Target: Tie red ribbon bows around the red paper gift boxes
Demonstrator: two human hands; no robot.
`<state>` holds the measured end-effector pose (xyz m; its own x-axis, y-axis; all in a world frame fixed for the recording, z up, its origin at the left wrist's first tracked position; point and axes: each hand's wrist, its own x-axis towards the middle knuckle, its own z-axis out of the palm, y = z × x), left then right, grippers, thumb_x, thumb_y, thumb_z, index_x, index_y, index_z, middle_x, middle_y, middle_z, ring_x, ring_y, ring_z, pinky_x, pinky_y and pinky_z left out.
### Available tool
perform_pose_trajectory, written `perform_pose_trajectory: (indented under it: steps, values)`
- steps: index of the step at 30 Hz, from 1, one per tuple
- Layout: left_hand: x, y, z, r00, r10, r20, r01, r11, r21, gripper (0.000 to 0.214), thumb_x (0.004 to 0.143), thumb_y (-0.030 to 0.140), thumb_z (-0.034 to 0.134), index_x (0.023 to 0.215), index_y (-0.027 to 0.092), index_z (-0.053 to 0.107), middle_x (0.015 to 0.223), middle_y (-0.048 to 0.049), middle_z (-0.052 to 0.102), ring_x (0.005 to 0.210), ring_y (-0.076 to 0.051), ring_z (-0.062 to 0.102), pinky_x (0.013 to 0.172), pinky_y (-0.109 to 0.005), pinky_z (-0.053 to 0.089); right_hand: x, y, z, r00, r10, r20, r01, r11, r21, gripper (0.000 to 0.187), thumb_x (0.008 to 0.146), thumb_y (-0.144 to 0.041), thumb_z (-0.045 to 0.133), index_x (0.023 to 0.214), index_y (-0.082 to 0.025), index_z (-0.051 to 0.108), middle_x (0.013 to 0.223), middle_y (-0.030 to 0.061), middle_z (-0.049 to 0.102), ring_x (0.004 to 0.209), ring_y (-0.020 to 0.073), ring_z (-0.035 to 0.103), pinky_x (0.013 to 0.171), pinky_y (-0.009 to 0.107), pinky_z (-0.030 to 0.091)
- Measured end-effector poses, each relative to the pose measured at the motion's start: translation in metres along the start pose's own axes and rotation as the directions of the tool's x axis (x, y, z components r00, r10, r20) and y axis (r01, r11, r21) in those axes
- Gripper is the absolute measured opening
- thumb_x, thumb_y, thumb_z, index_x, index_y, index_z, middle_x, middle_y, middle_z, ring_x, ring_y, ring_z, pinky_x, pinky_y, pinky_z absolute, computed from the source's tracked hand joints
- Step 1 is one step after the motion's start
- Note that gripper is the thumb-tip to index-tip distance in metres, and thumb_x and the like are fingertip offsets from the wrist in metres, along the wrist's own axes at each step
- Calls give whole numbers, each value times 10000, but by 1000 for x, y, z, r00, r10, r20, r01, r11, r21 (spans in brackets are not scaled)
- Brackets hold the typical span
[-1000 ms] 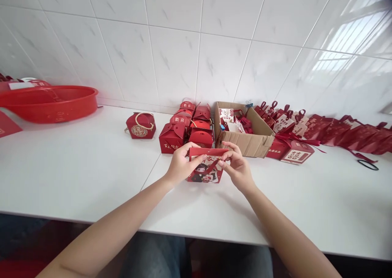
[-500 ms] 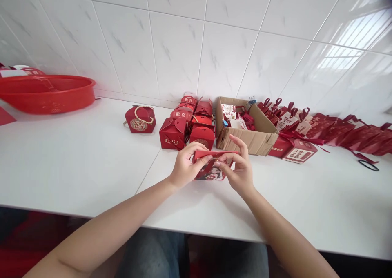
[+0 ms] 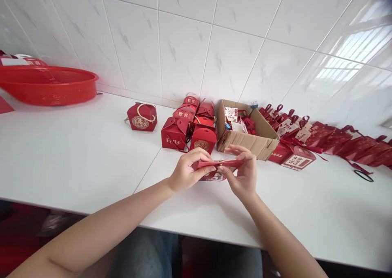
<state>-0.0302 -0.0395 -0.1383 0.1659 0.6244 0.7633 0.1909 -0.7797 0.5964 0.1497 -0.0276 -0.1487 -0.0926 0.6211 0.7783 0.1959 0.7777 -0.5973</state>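
- A white table (image 3: 76, 167) runs along a wall (image 3: 183, 53) of shiny white tiles. Light from a barred window shines back off the tiles at the right.
- The person's legs (image 3: 143, 253) in blue jeans are under the table's edge.
- A big red tub (image 3: 52, 94) sits at the far left. I cannot see what is inside it.
- A brown cardboard box (image 3: 260, 145) stands open near the wall. It holds printed cards (image 3: 230, 114) and dark red things (image 3: 249, 127).
- The small red box (image 3: 230, 163) is between the two hands, in front of the cardboard box and the red box pile (image 3: 173, 135).
- The left hand (image 3: 186, 172) pinches its top on one side. The right hand (image 3: 243, 176) pinches the other side, thumb near the middle.
- One tub, one cardboard box, two blue clips (image 3: 254, 105) on its edges.
- One box with a rope handle (image 3: 143, 121) stands alone; one bow box (image 3: 297, 157) lies beside the cardboard.
- One black ring (image 3: 364, 176) is at the right, near a long row of red bags (image 3: 346, 141). The bags overlap too much to count.
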Motion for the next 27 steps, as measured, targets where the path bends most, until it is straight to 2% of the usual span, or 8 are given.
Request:
perform_pose_trajectory:
  steps: [3, 6, 10, 12, 16, 20, 24, 27]
  values:
    - [-4, -2, 3, 997, 73, -13, -72, 997, 42, 167, 729, 240, 756, 811, 179, 623, 838, -47, 623, 738, -154, 634, 677, -293, 521, -2, 4, 1, 991, 69, 118, -77, 995, 62, 232, 799, -235, 670, 908, -241, 466, 907, 50, 603, 827, 189, 617, 661, 324, 511]
    - [-6, -3, 8, 997, 69, -38, -63, 990, 127, 314, 648, 313, 814, 812, 185, 580, 858, -43, 594, 771, -172, 616, 685, -308, 514, -3, 3, 2, 994, 41, 106, -47, 997, 55, 183, 804, -227, 660, 855, -233, 484, 826, 38, 574, 774, 177, 594, 596, 293, 489]
    - [-3, -1, 7, 996, 81, -32, -70, 965, 254, 196, 758, 247, 711, 843, 198, 542, 893, -53, 577, 835, -184, 595, 747, -328, 507, -4, -1, 3, 996, 28, 84, -31, 999, 34, 189, 809, -228, 647, 847, -231, 463, 829, 36, 564, 670, 147, 563, 535, 278, 461]
    - [0, 2, 0, 997, 71, -5, -65, 936, 346, 246, 752, 254, 707, 905, 205, 521, 938, -67, 576, 886, -208, 583, 789, -355, 499, -4, -2, 3, 997, 9, 81, -10, 1000, 14, 193, 809, -222, 644, 839, -230, 453, 823, 32, 559, 655, 141, 553, 537, 278, 452]
    - [-2, 10, -16, 989, -125, 73, 77, 879, 471, 426, 723, 301, 723, 1042, 210, 455, 937, -61, 597, 874, -223, 591, 751, -353, 500, -4, -1, 2, 997, -40, 62, 41, 999, -23, 187, 810, -198, 635, 841, -228, 453, 811, 28, 552, 687, 149, 556, 565, 283, 445]
    - [-11, 15, -28, 939, -328, 103, 250, 859, 447, 324, 766, 290, 660, 1008, 216, 458, 835, -12, 626, 631, -152, 587, 574, -275, 470, -3, -1, 1, 999, -33, 34, 34, 999, -39, 177, 815, -204, 626, 844, -230, 453, 801, 29, 551, 712, 162, 567, 594, 298, 454]
    - [-19, 14, -29, 930, -328, 167, 237, 881, 410, 50, 825, 243, 564, 853, 203, 572, 741, -13, 641, 593, -144, 572, 534, -254, 443, -2, -2, 0, 1000, -21, -9, 21, 999, -37, 172, 818, -219, 624, 842, -234, 454, 787, 24, 547, 714, 165, 557, 608, 304, 456]
    - [-25, 13, -28, 938, -305, 165, 221, 893, 391, 70, 822, 223, 556, 772, 197, 598, 741, -29, 654, 646, -162, 598, 531, -251, 455, -1, -2, 0, 1000, -9, -28, 8, 999, -42, 166, 823, -227, 620, 846, -235, 456, 782, 21, 538, 709, 164, 541, 613, 307, 452]
